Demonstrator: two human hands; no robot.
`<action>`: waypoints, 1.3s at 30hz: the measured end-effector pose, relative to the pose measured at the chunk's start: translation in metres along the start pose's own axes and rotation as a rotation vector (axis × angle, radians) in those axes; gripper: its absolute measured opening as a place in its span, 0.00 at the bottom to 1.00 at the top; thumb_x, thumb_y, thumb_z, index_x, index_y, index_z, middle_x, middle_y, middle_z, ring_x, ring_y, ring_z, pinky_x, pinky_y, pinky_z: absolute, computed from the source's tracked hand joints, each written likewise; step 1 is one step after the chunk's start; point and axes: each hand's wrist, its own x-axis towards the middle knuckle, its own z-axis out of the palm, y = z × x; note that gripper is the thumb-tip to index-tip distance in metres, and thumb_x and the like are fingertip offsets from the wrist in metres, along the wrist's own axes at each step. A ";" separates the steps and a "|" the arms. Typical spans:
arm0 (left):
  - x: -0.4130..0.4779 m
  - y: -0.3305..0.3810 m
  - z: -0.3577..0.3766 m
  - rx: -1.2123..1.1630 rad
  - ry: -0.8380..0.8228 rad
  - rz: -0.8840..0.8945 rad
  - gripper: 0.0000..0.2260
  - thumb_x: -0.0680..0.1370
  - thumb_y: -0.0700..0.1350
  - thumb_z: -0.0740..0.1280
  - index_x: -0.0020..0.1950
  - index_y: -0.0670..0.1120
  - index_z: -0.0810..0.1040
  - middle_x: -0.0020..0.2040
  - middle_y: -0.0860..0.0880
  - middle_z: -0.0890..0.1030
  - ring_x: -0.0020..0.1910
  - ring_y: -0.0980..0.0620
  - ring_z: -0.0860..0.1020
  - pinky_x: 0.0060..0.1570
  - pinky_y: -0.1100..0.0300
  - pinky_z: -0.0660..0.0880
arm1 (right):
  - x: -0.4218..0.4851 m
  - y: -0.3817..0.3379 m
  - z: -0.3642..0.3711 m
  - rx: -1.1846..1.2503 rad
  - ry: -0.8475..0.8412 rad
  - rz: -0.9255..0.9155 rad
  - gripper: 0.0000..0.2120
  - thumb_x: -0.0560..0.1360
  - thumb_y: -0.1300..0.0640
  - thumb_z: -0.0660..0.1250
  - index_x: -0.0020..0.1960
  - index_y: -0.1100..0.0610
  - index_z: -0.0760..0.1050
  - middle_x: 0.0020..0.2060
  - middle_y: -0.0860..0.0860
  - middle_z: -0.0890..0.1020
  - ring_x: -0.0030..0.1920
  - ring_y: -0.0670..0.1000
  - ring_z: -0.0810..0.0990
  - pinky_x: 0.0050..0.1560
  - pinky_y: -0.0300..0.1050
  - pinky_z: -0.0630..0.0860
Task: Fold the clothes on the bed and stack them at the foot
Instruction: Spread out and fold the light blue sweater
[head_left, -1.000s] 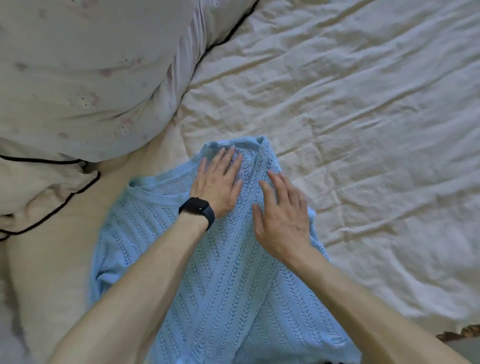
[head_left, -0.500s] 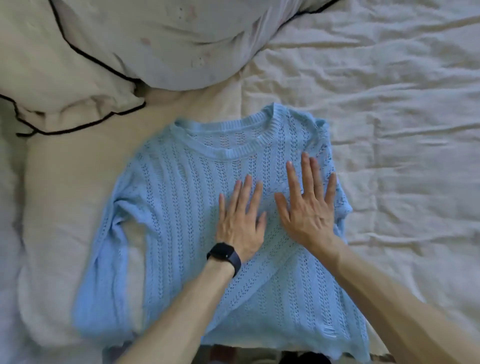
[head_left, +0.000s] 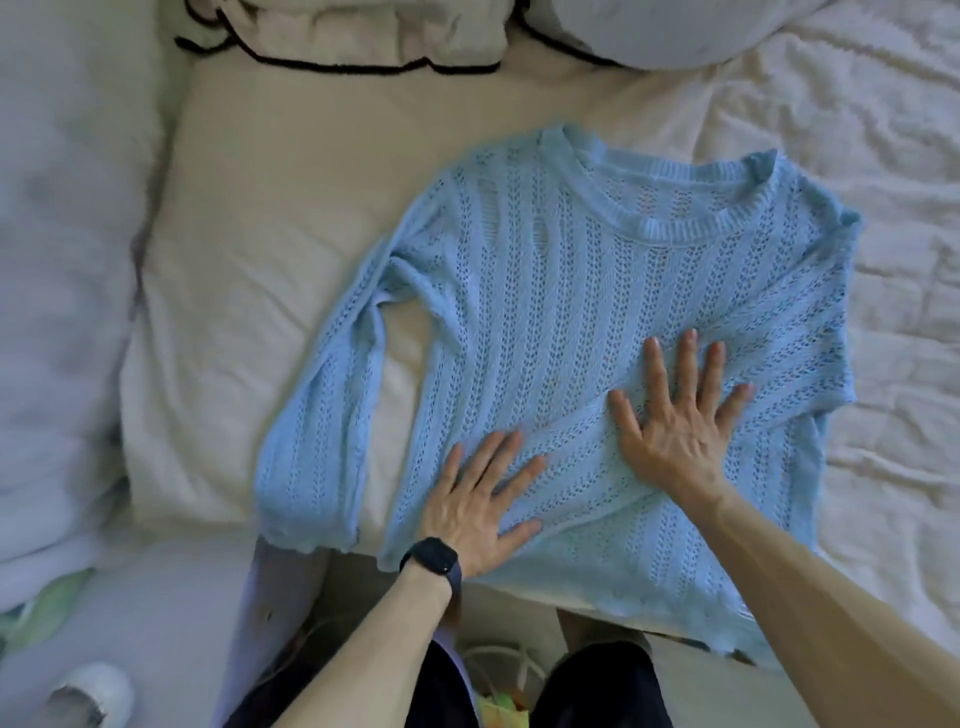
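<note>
black-trimmed pillow (head_left: 363, 36) top | green cloth (head_left: 47, 603) lower left | white shoe (head_left: 91, 693) bottom-left corner

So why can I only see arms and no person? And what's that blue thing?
The camera sits on the person's head and looks down, so you only see their arms reaching out. No machine here, just two bare hands. The blue thing is a knitted sweater spread on the bed. The left hand, with a black watch on its wrist, and the right hand both lie flat on the sweater, fingers straight, pressing it. Nothing is gripped. One sleeve lies out to the side; the other looks folded across the front. A pillow with black trim sits at the top.
</note>
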 end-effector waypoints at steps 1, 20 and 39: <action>-0.008 -0.009 -0.006 -0.018 0.008 -0.038 0.36 0.77 0.68 0.56 0.82 0.57 0.50 0.83 0.51 0.44 0.82 0.49 0.46 0.77 0.41 0.40 | -0.005 -0.009 -0.007 0.003 -0.012 0.007 0.35 0.81 0.33 0.45 0.83 0.43 0.39 0.81 0.48 0.34 0.79 0.53 0.27 0.76 0.67 0.31; -0.084 -0.255 -0.125 -1.167 -0.076 -0.791 0.11 0.63 0.54 0.69 0.39 0.48 0.77 0.32 0.56 0.77 0.28 0.60 0.75 0.25 0.70 0.66 | 0.030 -0.352 -0.061 0.076 -0.030 -0.586 0.13 0.80 0.64 0.63 0.62 0.57 0.79 0.67 0.56 0.73 0.53 0.63 0.81 0.43 0.53 0.78; -0.088 -0.403 -0.123 -0.634 -0.185 -0.929 0.12 0.71 0.58 0.73 0.44 0.51 0.79 0.37 0.52 0.78 0.34 0.54 0.76 0.29 0.61 0.66 | 0.028 -0.343 -0.052 0.343 0.233 -0.128 0.25 0.80 0.48 0.63 0.74 0.54 0.67 0.75 0.55 0.67 0.75 0.60 0.64 0.69 0.58 0.63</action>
